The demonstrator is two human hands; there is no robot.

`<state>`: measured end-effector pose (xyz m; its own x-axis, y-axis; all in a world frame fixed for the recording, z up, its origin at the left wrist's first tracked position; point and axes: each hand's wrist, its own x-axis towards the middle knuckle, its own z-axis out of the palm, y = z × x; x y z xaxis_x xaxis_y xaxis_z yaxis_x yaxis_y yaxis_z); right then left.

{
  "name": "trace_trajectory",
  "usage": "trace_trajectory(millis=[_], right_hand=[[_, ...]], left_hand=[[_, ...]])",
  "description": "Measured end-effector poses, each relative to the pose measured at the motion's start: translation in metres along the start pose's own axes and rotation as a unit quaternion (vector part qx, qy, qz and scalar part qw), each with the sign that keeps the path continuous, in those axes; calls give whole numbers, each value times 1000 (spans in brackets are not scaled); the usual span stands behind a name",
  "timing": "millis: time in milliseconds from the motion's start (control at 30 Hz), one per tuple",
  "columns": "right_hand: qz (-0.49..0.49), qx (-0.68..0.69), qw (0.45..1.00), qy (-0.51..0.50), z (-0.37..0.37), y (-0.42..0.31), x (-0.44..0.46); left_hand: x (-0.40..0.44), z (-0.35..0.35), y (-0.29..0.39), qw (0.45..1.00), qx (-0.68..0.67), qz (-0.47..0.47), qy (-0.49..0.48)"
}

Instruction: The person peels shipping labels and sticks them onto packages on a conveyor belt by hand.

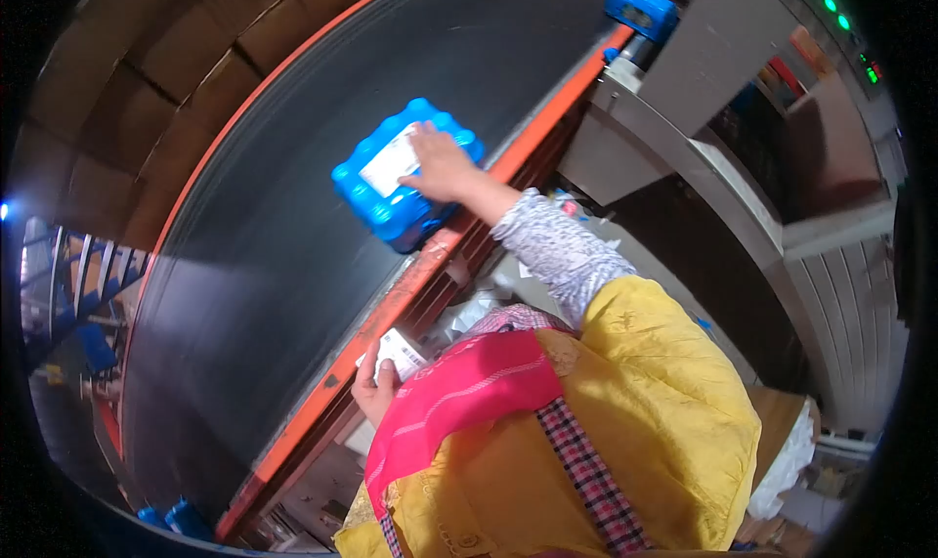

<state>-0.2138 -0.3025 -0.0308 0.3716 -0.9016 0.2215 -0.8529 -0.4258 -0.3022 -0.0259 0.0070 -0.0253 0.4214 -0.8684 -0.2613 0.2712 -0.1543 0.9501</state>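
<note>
A blue shrink-wrapped pack [396, 211] with rounded bumps along its edges lies on the dark conveyor belt [244, 255], close to the orange side rail. On its top face is a white label [389, 162]. My right hand [440, 164] rests on the label's right part, fingers stretched out and partly covering it. Lower down, beside the rail and near my body, my left hand [373, 387] grips a stack of white printed labels [399, 355] between thumb and fingers. What the pack contains cannot be made out through the wrapping.
An orange rail [366, 333] edges the belt on my side. Stacked brown cartons [147, 108] line the far side. Another blue pack [640, 9] sits at the top right, by grey machinery [718, 45]. More blue items [181, 517] show at the lower left.
</note>
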Motion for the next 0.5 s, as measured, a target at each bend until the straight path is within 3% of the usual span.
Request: trace_trajectory(millis=[133,233,267,300,333,367,433,467,500], right_hand=[[-5,63,998,18,18,-49,-19],[-103,174,978,-47,33,-88,-49],[-152,138,979,10,42,-98,-57],[-136,141,959,-205,-18,-111,-64],[-182,200,947,-176,-8,-106,-74],[-228,254,929,-144,3,-106,-85],[-116,413,870,-242,-30,-101,-127],[-135,428,867,-215,-38,-93,-151],[-156,443,863,-187,-46,-86,-172]], left_hand=[[6,-13,-11,995,70,34,-63],[16,-11,-18,983,104,80,-127],[24,-18,-28,976,147,105,-121],[32,-12,-34,966,188,135,-115],[25,0,-22,973,163,91,-132],[20,9,-9,961,241,64,-122],[34,8,-25,942,186,210,-185],[27,23,-19,946,160,205,-194],[36,23,-24,923,162,262,-231]])
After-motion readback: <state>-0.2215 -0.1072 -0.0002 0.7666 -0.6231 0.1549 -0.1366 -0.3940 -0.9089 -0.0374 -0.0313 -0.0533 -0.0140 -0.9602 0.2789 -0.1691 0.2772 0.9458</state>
